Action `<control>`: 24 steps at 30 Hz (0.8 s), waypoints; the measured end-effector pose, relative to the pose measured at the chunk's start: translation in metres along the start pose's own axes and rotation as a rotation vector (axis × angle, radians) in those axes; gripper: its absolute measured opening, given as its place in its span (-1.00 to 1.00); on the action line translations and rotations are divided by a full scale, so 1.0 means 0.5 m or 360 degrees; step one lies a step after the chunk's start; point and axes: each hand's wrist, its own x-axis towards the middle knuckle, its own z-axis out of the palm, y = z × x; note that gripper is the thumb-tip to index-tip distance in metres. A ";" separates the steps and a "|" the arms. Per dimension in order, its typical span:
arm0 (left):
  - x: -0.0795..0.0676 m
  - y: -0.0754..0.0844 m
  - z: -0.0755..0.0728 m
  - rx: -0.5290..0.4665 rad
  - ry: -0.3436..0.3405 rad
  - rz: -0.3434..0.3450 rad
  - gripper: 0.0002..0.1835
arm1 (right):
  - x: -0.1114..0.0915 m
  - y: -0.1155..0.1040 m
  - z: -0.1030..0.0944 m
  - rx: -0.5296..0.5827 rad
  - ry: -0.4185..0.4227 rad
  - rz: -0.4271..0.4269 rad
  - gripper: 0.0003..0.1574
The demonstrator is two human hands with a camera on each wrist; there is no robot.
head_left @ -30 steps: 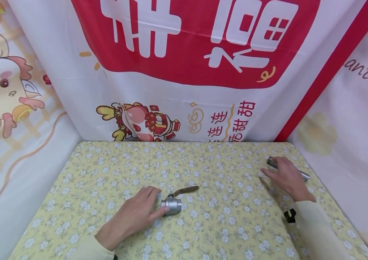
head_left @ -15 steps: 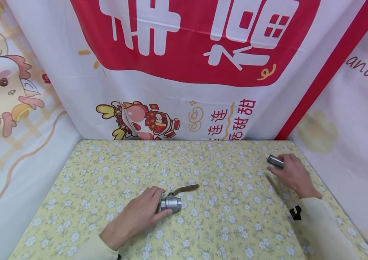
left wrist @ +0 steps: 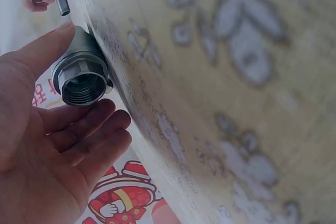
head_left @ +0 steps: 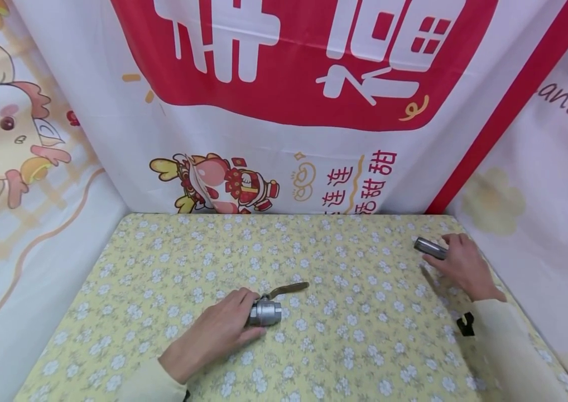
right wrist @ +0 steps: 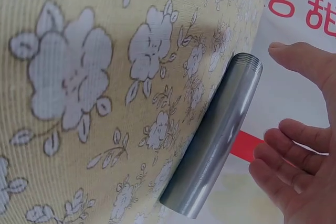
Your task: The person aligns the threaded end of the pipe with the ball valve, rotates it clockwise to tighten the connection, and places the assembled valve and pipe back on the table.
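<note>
A silver ball valve (head_left: 266, 313) with a brown lever handle (head_left: 290, 288) lies on the flowered cloth. My left hand (head_left: 216, 329) spans its left end, the thumb on the near side and the fingers on the far side. In the left wrist view, the valve's threaded opening (left wrist: 84, 88) faces the palm, and the thumb overlaps the body. At the far right lies a steel pipe (right wrist: 215, 135), threaded at one end. My right hand (head_left: 466, 269) hovers beside it; in the right wrist view, thumb and fingers stand spread apart from the pipe.
A yellow flowered cloth (head_left: 344, 357) covers the table. White printed curtains (head_left: 284, 162) with red lettering close off the back and both sides. A black strap piece (head_left: 465, 324) sits at the right sleeve.
My left hand has moved right, farther over the valve's end. The right hand has shifted right along the pipe, exposing more of its left end. The valve has barely moved.
</note>
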 end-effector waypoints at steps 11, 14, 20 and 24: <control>0.003 0.001 0.002 0.0046 0.0002 0.0041 -0.43 | 0.005 0.019 -0.008 0.0000 -0.0065 0.0049 0.11; 0.001 0.002 0.000 0.0060 0.0020 0.0072 -0.44 | 0.005 0.029 -0.007 0.0014 -0.0103 0.0071 0.16; 0.001 0.003 -0.003 0.0080 0.0038 0.0113 -0.46 | 0.010 0.046 -0.002 0.0025 -0.0159 0.0093 0.23; 0.001 0.002 -0.002 0.0065 0.0030 0.0117 -0.47 | 0.013 0.053 0.003 0.0029 -0.0168 0.0094 0.22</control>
